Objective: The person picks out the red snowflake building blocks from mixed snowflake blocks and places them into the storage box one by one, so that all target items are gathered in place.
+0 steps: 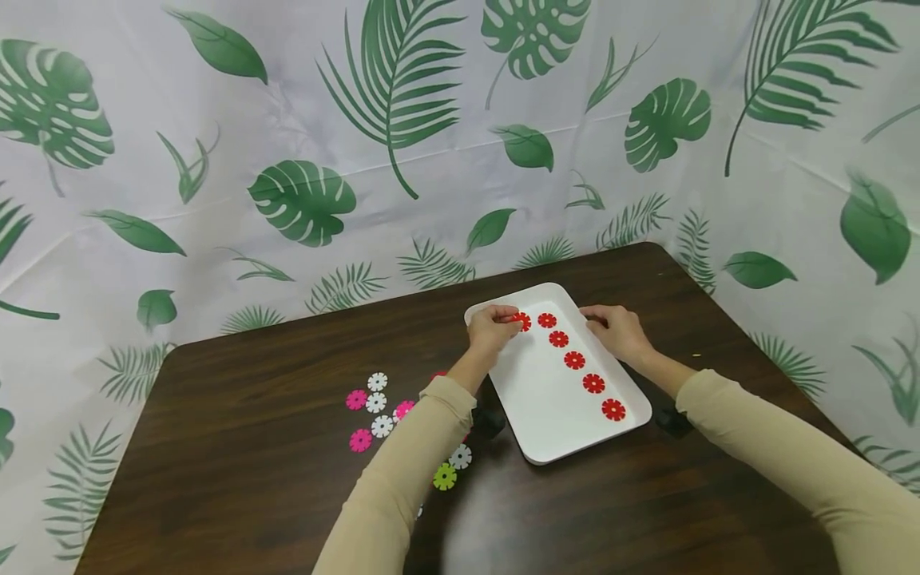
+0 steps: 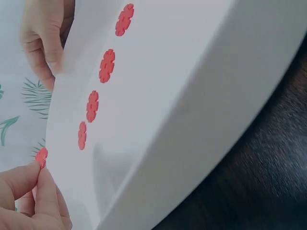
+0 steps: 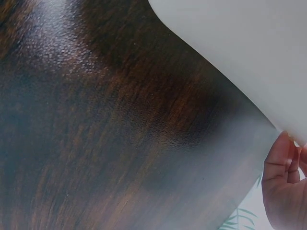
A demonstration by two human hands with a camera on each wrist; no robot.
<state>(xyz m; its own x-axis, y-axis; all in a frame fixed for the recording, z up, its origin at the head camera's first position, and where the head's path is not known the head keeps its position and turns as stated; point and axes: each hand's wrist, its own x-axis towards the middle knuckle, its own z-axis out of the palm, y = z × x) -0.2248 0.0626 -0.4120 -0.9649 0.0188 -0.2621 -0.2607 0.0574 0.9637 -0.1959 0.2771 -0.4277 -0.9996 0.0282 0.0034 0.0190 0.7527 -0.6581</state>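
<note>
Tray (image 1: 528, 391): L hand (image 1: 491, 331) pinches red disc (image 1: 525, 323) by its edge above tray's far end, just L of red row (image 1: 574, 360) (5 pcs), which runs lengthwise near tray's R wall. R hand (image 1: 620, 331), farther from disc, pinches tray's R rim. Open room: tray's L half. Loose discs (image 1: 376, 402) lie L of tray.

this looks like a cloth-draped corner indoors, a plain sort of booth: leaf-printed white cloth (image 1: 438, 220) hangs behind and to the right, rippled and marked with straight fold creases, and a dark wood-grain table (image 1: 251, 447) with rounded corners stands close against it. whether the corner lies in a home, a studio or an office cannot be told.
</note>
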